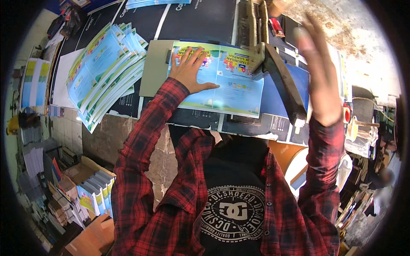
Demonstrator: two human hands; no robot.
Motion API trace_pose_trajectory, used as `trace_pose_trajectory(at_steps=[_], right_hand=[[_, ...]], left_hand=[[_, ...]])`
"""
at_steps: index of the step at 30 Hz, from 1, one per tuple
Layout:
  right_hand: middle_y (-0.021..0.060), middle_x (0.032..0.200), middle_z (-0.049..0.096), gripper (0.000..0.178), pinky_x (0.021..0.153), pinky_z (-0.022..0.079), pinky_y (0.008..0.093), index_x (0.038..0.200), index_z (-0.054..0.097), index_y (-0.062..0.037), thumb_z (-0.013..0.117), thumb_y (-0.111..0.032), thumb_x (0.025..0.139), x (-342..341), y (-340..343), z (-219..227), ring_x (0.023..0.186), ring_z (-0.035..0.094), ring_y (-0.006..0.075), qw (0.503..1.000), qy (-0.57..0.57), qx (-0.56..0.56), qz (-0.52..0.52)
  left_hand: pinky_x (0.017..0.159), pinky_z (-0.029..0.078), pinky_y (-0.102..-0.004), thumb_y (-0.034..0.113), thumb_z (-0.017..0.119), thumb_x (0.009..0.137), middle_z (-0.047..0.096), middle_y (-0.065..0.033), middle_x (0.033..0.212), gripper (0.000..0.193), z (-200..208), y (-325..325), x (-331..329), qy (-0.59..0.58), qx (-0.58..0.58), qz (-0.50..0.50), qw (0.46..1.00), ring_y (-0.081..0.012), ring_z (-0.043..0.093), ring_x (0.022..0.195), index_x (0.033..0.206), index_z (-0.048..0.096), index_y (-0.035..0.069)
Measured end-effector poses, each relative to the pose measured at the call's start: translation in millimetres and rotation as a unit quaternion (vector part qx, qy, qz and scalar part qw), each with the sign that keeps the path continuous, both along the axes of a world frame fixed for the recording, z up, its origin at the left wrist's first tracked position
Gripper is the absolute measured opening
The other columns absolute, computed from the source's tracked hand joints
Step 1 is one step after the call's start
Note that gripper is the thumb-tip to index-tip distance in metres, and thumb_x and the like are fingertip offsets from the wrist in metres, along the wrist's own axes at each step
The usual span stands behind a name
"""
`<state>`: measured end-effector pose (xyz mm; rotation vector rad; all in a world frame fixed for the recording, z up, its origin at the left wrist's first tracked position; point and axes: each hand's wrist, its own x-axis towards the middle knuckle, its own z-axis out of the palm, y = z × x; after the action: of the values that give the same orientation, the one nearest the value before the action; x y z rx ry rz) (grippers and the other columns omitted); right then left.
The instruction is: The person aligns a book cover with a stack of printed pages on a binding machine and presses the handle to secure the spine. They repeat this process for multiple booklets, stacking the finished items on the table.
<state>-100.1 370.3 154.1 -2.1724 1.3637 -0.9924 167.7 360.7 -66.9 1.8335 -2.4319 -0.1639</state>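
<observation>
My left hand [188, 71] lies flat, fingers spread, on a colourful blue and green printed sheet [239, 96]. The sheet is spread out, with a crease or fold line down its middle. Its right part reaches under the head of a heavy metal stapler-like press, whose dark lever [284, 81] slants toward me. Raised to the right of that lever is my right hand [321, 77], blurred by motion. Its fingers look stretched out, and I see nothing in them. A grey-green board [153, 68] lies at the sheet's left edge, beside a small dark block.
A fanned pile of similar printed sheets [106, 68] lies on the left of the dark-topped table [205, 19]. A red object [276, 27] sits behind the lever. Below left stands a box of bound booklets [95, 192]. An orange round-edged thing [288, 158] is under the table's right side.
</observation>
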Motion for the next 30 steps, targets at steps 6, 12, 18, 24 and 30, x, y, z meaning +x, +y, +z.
trace_pose_trajectory(at_steps=[6,12,18,24,30], right_hand=[[0.0275,0.154,0.032,0.087,0.110,0.033,0.0520,0.150,0.035,-0.0028,0.073,-0.043,0.083,8.1,50.4,-112.4,0.141,0.034,0.0454,0.973,0.221,-0.059,-0.036],[0.0247,0.158,0.024,0.097,0.113,0.030,0.0534,0.154,0.028,-0.0053,0.076,-0.043,0.079,15.3,57.8,-137.2,0.146,0.024,0.0440,0.976,0.209,-0.034,-0.058],[0.0187,0.117,0.066,0.052,0.103,0.040,0.0322,0.128,0.059,0.0048,0.058,-0.037,0.098,-17.5,3.2,-17.1,0.115,0.059,0.0267,0.940,-0.176,0.279,0.089],[0.0109,0.101,0.071,0.049,0.084,0.048,0.0295,0.119,0.068,-0.0021,0.056,-0.044,0.098,-162.6,-16.0,-60.4,0.095,0.065,0.0164,0.958,-0.135,0.130,-0.215],[0.0088,0.094,0.073,0.045,0.068,0.050,0.0326,0.106,0.072,-0.0053,0.056,-0.046,0.094,-452.9,36.0,-163.0,0.085,0.065,0.0147,0.828,-0.058,0.236,-0.504]], left_hand=[[0.114,0.008,-0.0713,0.090,0.057,0.064,0.025,-0.0078,0.161,0.119,-1.6,-0.2,-4.7,-0.010,-0.005,-0.011,1.000,-0.0328,0.017,0.150,0.152,0.034,0.013],[0.115,0.010,-0.0692,0.088,0.060,0.064,0.023,-0.0116,0.162,0.121,3.6,14.5,-8.0,-0.001,-0.034,-0.033,0.999,-0.0347,0.018,0.150,0.153,0.031,0.012],[0.114,0.019,-0.0660,0.042,0.081,0.068,0.024,-0.0073,0.163,0.102,0.9,76.9,-6.8,-0.017,0.002,-0.185,0.983,-0.0348,0.020,0.150,0.153,0.033,0.016],[0.101,0.049,-0.0452,-0.004,0.057,0.066,0.067,-0.0142,0.124,0.056,54.1,120.5,29.0,0.189,-0.011,-0.205,0.960,-0.0338,0.063,0.116,0.120,0.067,0.005],[0.100,0.045,-0.0425,0.020,0.060,0.095,0.065,-0.0199,0.122,0.034,167.4,179.5,242.6,0.271,-0.177,0.077,0.943,-0.0328,0.061,0.111,0.117,0.064,-0.005]])
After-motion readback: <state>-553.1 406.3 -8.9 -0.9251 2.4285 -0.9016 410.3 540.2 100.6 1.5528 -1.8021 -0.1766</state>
